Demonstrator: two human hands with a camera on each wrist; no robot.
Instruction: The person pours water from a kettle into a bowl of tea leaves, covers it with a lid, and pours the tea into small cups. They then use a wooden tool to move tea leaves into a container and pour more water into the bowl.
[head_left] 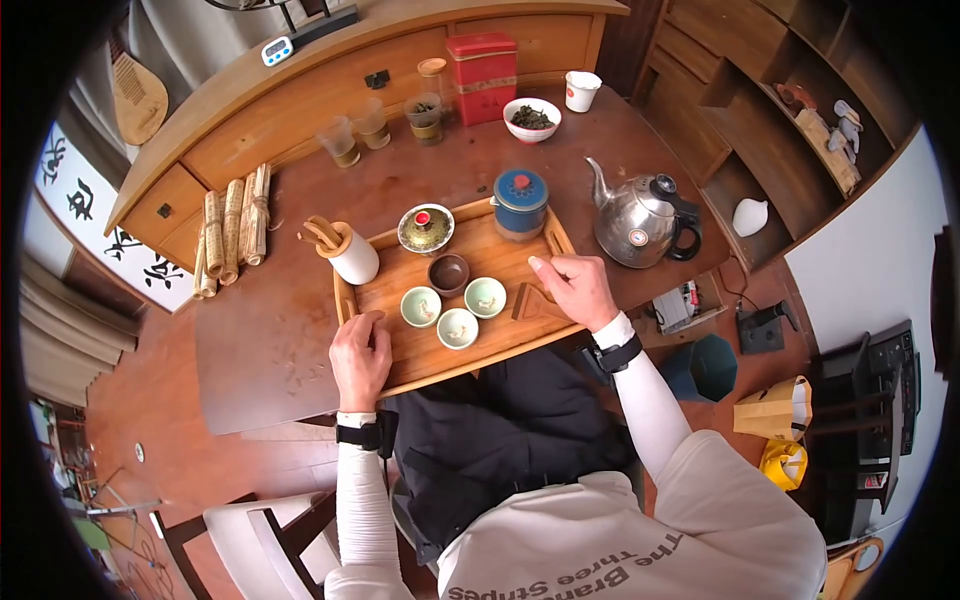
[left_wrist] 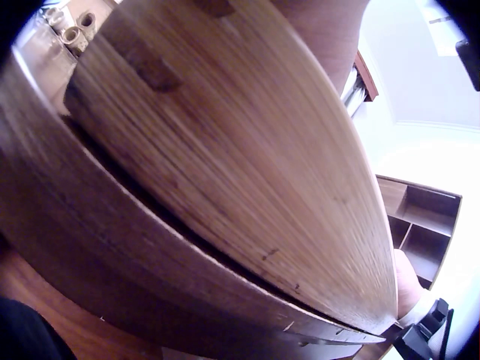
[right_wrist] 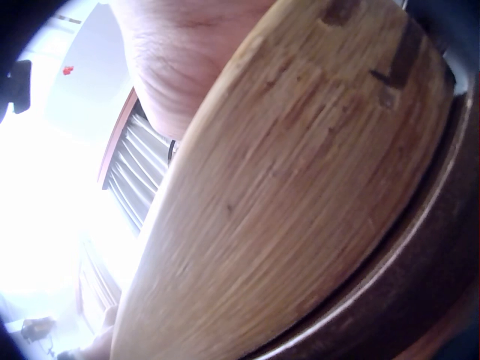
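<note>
A wooden tea tray (head_left: pixel 400 366) sits on the dark table near its front edge. My left hand (head_left: pixel 360 352) grips the tray's left side, and at the opposite side my right hand (head_left: pixel 578 290) holds on with its fingers curled. Three pale green cups (head_left: pixel 457 328) stand on the tray close to a dark brown cup (head_left: pixel 448 273). Behind them are a patterned lidded bowl (head_left: pixel 426 229) with a red knob and a blue lidded pot (head_left: pixel 521 200). A brown wooden piece (head_left: pixel 533 302) lies near my right hand. Both wrist views are filled by the tray's front wall (left_wrist: pixel 247 165).
A white holder (head_left: pixel 353 258) with wooden tools stands by the tray's left corner. Right of the tray is a steel kettle (head_left: pixel 645 220). Farther back are a bowl of tea leaves (head_left: pixel 532 119), a red tin (head_left: pixel 483 80) and several glasses (head_left: pixel 372 125). Bamboo scrolls (head_left: pixel 232 225) lie at left.
</note>
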